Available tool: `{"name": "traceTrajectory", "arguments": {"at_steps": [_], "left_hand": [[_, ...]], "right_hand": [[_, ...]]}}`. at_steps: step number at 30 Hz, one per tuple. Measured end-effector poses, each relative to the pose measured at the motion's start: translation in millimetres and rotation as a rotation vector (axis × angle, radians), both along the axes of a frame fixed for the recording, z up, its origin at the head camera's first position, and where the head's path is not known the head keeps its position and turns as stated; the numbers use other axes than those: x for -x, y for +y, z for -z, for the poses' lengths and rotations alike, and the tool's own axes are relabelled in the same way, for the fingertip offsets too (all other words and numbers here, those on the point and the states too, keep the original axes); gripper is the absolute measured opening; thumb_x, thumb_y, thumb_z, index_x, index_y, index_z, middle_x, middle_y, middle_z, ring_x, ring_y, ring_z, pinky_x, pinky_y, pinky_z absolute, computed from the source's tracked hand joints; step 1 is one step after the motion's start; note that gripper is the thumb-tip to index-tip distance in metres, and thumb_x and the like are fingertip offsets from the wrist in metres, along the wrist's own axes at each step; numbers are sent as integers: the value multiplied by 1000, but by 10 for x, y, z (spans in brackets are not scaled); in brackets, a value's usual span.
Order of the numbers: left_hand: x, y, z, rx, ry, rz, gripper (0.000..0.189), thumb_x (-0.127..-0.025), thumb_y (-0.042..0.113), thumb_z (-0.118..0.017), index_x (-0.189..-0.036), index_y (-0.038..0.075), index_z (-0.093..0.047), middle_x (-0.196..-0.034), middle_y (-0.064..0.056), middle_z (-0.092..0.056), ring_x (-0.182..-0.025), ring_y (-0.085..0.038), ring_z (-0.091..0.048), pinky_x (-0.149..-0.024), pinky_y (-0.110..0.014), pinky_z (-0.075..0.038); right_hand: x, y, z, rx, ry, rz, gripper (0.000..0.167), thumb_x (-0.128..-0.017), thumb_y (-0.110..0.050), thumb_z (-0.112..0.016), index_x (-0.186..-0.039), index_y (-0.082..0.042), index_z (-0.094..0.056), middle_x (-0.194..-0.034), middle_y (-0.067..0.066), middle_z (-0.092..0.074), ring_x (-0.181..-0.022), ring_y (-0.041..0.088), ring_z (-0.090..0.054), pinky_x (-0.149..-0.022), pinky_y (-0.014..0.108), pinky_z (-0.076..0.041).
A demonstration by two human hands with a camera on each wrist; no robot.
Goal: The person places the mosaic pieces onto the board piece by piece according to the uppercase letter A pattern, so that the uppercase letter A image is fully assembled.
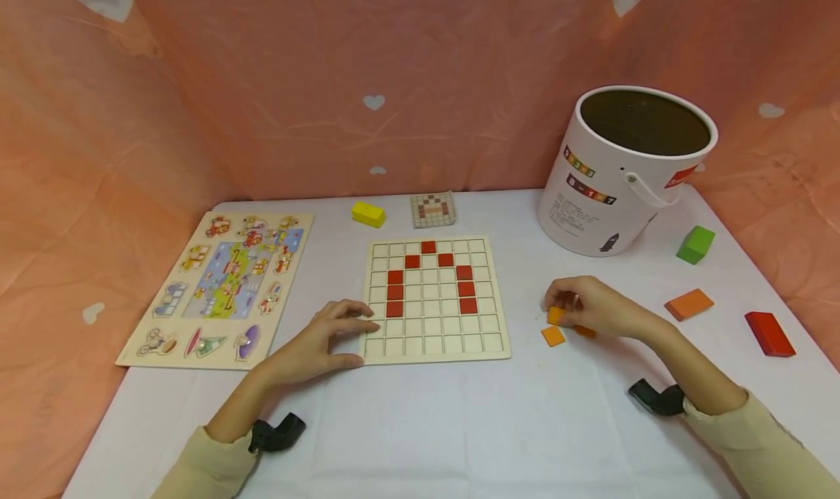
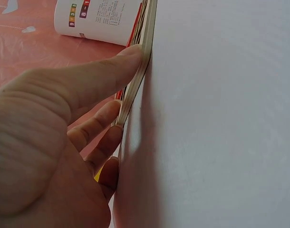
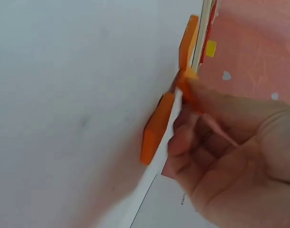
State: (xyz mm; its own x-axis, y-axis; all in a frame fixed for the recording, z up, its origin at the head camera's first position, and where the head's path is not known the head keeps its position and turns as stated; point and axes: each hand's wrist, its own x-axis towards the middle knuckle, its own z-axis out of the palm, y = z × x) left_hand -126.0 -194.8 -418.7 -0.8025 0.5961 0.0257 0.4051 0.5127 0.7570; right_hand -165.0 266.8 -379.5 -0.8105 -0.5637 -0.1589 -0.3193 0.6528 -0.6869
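Note:
A wooden grid board lies flat in the middle of the table, with several red square tiles set in an arch-like pattern. My left hand rests at its left edge, fingers relaxed and fingertips on the rim; the left wrist view shows the thumb against the board's side. Right of the board, my right hand pinches an orange square tile low over the cloth. One loose orange tile lies just in front, and another orange tile is partly hidden under the hand.
Behind the board are a small pattern card and a yellow block. A picture puzzle board lies at left. At right stand a white bucket, a green block, an orange block and a red block.

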Motion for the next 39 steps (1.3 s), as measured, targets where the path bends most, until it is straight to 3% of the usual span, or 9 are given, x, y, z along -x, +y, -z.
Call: {"name": "traceTrajectory", "arguments": {"at_steps": [7, 11, 16, 22, 25, 34, 39], "left_hand": [[2, 5, -6, 1, 10, 2, 45, -81, 17, -83, -125, 16, -69, -138, -2, -50, -133, -29, -36, -107, -59, -25], [-2, 1, -3, 2, 6, -4, 46, -81, 16, -83, -125, 16, -69, -139, -3, -49, -133, -30, -36, -107, -60, -25], [0, -11, 11, 2, 6, -5, 46, -82, 15, -83, -125, 16, -69, -139, -3, -49, -134, -30, -35, -107, -60, -25], [4, -9, 11, 8, 9, -3, 46, -82, 16, -83, -125, 17, -69, -139, -2, -49, -133, -30, -36, -107, -60, -25], [5, -1, 2, 15, 17, -2, 46, -82, 16, -83, -125, 17, -69, -139, -2, -49, -133, -30, -36, -107, -60, -25], [-2, -2, -13, 18, 6, -9, 46, -82, 16, -82, -126, 16, -69, -139, -3, -49, -133, -31, -36, -107, -61, -23], [-2, 3, -24, 28, 4, -6, 45, -83, 17, -82, -126, 16, -69, -140, -3, -49, -133, -31, -36, -107, -61, -24]], "right_hand": [[204, -266, -30, 143, -42, -43, 13, -88, 4, -69, -101, 0, -66, -94, 5, -63, -85, 23, -53, -74, 25, -47], [363, -618, -39, 220, -98, -88, 14, -90, 7, -65, -103, 4, -66, -96, 9, -63, -82, 23, -54, -70, 24, -50], [506, -1142, -62, 263, -105, -162, 13, -88, 11, -64, -101, 6, -66, -89, 12, -61, -78, 21, -56, -66, 25, -51], [604, -1636, -39, 224, -71, -190, 17, -87, 13, -64, -102, 6, -66, -87, 14, -61, -70, 16, -57, -65, 25, -52], [637, -1789, -27, 189, -59, -182, 17, -86, 13, -63, -101, 6, -67, -90, 15, -63, -74, 16, -58, -68, 24, -51], [622, -1868, -9, 142, -79, -162, 17, -87, 8, -68, -104, 5, -70, -93, 13, -67, -81, 19, -60, -74, 26, -51], [597, -1694, -47, 211, -78, -174, 22, -90, 5, -66, -112, 8, -68, -107, 17, -69, -93, 24, -67, -82, 29, -54]]}}
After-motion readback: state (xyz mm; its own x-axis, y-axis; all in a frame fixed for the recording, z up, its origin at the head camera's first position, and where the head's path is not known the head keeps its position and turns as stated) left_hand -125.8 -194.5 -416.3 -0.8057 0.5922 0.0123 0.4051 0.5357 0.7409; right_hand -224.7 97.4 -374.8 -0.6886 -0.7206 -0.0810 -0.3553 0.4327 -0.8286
